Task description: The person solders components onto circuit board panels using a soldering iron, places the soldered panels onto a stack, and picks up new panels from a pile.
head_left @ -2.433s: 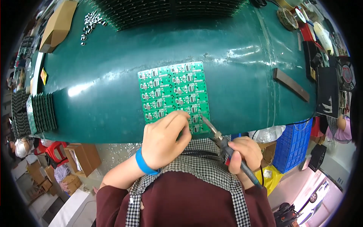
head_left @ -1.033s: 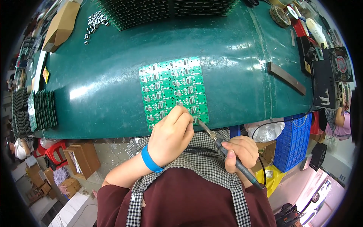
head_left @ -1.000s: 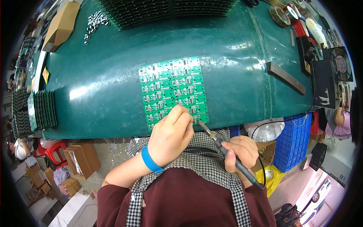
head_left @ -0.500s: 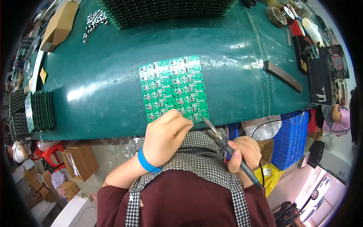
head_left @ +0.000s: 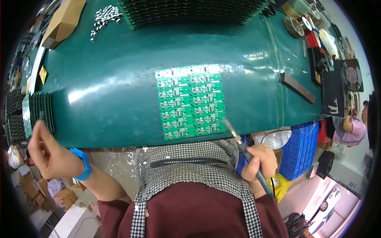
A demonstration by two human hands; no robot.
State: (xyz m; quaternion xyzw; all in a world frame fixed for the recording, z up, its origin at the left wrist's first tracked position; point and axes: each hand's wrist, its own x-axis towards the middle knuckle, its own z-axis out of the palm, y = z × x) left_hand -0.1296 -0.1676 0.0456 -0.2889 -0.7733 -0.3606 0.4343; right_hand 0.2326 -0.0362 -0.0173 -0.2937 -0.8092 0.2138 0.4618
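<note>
My right hand (head_left: 260, 162) is wrapped round the handle of a soldering iron (head_left: 237, 138). The iron points up and left, its tip by the lower right edge of a green circuit board panel (head_left: 193, 104). This panel lies flat near the table's front edge, with two columns of small boards carrying dark chips and silvery parts. My left hand (head_left: 57, 156), a blue band at its wrist, is raised at the far left, away from the panel. Its fingers are curled toward the thumb; whatever they may pinch is hidden. Upright green boards (head_left: 41, 109) stand in a row just beyond it.
Stacked green boards (head_left: 194, 14) stand at the back. Small black-and-white parts (head_left: 106, 16) lie beside a cardboard box (head_left: 63, 23) at back left. On the right are a dark metal bar (head_left: 298, 89), a black fan unit (head_left: 337, 93) and a blue crate (head_left: 298, 154) below the edge.
My left hand has swung from the panel's lower edge to the far left, uncovering the bottom boards. The soldering iron stays in my right hand near the panel's edge. The view has shifted slightly.
</note>
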